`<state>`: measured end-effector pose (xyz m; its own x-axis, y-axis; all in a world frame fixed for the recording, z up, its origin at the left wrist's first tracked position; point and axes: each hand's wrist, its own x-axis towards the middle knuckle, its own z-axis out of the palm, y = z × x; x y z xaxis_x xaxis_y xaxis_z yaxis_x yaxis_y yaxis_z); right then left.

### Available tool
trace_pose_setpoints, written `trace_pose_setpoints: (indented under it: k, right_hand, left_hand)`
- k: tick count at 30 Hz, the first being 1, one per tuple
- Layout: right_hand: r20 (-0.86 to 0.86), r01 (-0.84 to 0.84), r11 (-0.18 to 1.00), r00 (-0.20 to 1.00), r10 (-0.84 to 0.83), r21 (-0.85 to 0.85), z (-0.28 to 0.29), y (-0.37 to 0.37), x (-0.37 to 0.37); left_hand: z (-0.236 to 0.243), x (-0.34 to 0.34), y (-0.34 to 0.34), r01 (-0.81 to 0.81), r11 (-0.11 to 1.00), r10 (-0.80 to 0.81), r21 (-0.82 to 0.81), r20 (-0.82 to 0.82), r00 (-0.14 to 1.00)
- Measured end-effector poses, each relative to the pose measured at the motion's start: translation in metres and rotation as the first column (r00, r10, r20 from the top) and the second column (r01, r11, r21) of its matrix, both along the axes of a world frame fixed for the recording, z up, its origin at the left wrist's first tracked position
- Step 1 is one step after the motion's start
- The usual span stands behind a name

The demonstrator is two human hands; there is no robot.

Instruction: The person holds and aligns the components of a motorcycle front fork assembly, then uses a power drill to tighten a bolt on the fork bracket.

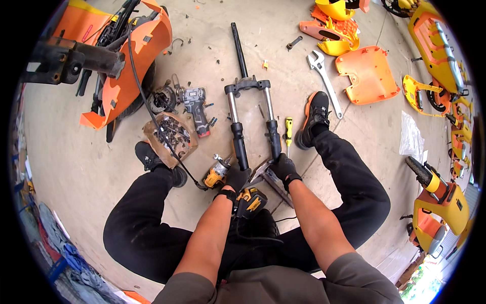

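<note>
Where the two forearms reach up from the lower edge, a two-legged suspension fork [248, 84] lies in the centre of the frame, just ahead of the hands, its black stem pointing toward the top edge and its two legs running down toward the person. At the lower end of the left leg, the left hand [237, 177], in a dark glove, is curled around the dark tube; the right hand [284, 167], gloved too, grasps the bottom of the other leg, though some fingers of both are hidden. The fork's crown and silver tubes thus lie beyond the hands, higher in the frame. Just beside the left hand shows a yellow power tool [215, 175], and below the right hand sits an angled metal piece [273, 183]. A yellow-handled screwdriver [288, 130] lies near the right leg of the fork. Left of centre are a grey power tool [196, 109] and an open brown box [190, 143] holding small hardware. Toward the upper right of the frame, a large adjustable wrench [329, 88] lies beside an orange panel [368, 76], with yellow and orange shells [338, 45] above. An orange vehicle body [147, 55] fills the upper left, and a yellow-and-orange vehicle [452, 205] stands at the lower right.
</note>
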<state>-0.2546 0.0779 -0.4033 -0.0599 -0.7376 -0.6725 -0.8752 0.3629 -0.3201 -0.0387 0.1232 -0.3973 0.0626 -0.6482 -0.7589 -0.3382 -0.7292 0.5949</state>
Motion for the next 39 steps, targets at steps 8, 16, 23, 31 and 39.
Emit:
trace_pose_setpoints:
  k: [8, 16, 23, 31, 39]
  right_hand:
    - [0.013, -0.027, 0.999, 1.000, 0.027, -0.034, -0.007, -0.001, -0.003]
    - [-0.004, -0.031, 0.999, 0.999, 0.031, 0.004, -0.006, 0.001, 0.000]
    - [-0.007, -0.024, 0.999, 1.000, 0.024, 0.026, -0.002, -0.004, 0.000]
    - [-0.012, -0.016, 0.999, 1.000, 0.016, 0.033, 0.002, -0.005, 0.003]
    - [-0.001, -0.031, 0.998, 1.000, 0.031, 0.051, -0.001, -0.005, 0.000]
  left_hand:
    - [0.017, -0.006, -0.007, 0.068, 0.997, -0.071, 0.024, 0.167, 0.983]
    - [0.002, -0.007, 0.003, 0.075, 0.997, -0.072, -0.007, 0.227, 0.971]
    - [0.006, -0.010, -0.001, 0.073, 0.997, -0.074, 0.014, 0.282, 0.956]
    - [0.004, -0.010, 0.000, 0.045, 0.998, -0.036, -0.034, 0.236, 0.971]
    - [-0.010, 0.007, -0.003, 0.130, 0.991, -0.133, 0.039, 0.114, 0.984]
